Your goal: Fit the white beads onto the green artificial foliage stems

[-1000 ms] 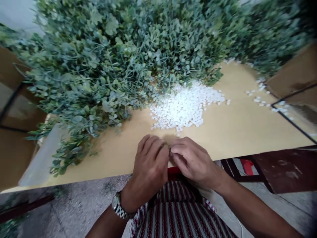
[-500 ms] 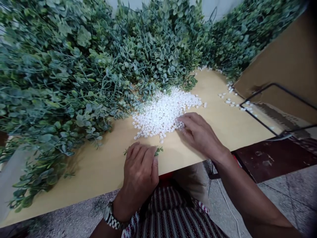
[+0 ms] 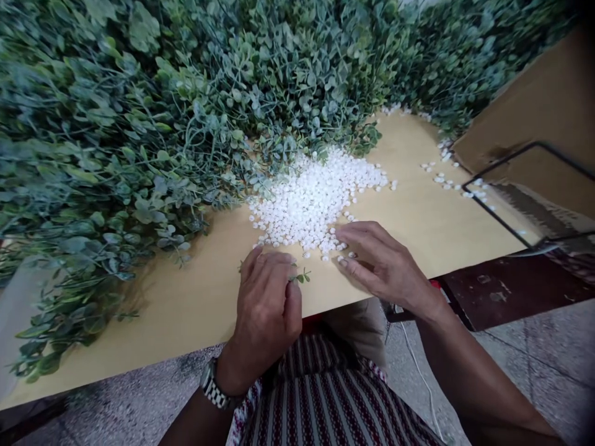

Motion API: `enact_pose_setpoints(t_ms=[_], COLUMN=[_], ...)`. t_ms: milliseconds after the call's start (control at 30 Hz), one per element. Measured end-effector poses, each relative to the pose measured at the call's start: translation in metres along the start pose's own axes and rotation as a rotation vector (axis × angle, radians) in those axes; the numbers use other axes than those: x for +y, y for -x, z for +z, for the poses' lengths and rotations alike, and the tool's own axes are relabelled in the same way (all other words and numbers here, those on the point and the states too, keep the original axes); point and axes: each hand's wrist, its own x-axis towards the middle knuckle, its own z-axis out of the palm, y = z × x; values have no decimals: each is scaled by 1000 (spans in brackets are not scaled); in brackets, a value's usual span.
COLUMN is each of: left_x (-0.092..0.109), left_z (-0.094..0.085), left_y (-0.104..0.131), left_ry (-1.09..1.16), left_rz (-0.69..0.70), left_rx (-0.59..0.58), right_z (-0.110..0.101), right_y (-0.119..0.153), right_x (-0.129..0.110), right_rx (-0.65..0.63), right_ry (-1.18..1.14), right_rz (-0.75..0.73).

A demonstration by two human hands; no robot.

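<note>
Right hand (image 3: 381, 266) flat on beads (image 3: 311, 198)

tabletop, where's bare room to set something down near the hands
Bare wood lies on the table left of the left hand, between the near edge and the greenery. Another patch sits right of the white bead pile, before the cardboard box. Crowded: the middle and rear, beads scattered around the right hand.

Most of the small sprig (image 3: 301, 276) is hidden under the left hand (image 3: 267, 303); the foliage heap (image 3: 139, 124) is cut off at the top and left edges.
</note>
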Motion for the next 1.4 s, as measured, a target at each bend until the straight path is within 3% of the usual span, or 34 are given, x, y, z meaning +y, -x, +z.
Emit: enact_pose_setpoints(t_ms=[267, 467, 600, 733, 867, 1000, 1133, 1400], left_x=[-3, 5, 9, 12, 14, 17, 21, 26], left_z=[4, 1, -5, -8, -8, -6, -3, 5], left_y=[7, 5, -4, -7, -5, -5, -7, -7], left_ry=[230, 438, 619, 749, 882, 995, 1067, 1125], left_rz=[-180, -340, -383, -439, -579, -644, -620, -500], left_rx=[99, 59, 30, 37, 18, -1, 20, 22], right_z=[-6, -5, -4, -3, -3, -1, 6, 16], right_y=[14, 11, 10, 13, 12, 3, -5, 0], right_x=[10, 9, 7, 5, -11, -36, -52, -48], right_rx=[187, 40, 50, 205, 324, 222, 145, 156], right_ry=[-61, 134, 145, -25, -340, -602, -728, -915], right_rz=[111, 21, 15, 86, 154, 128, 143, 249])
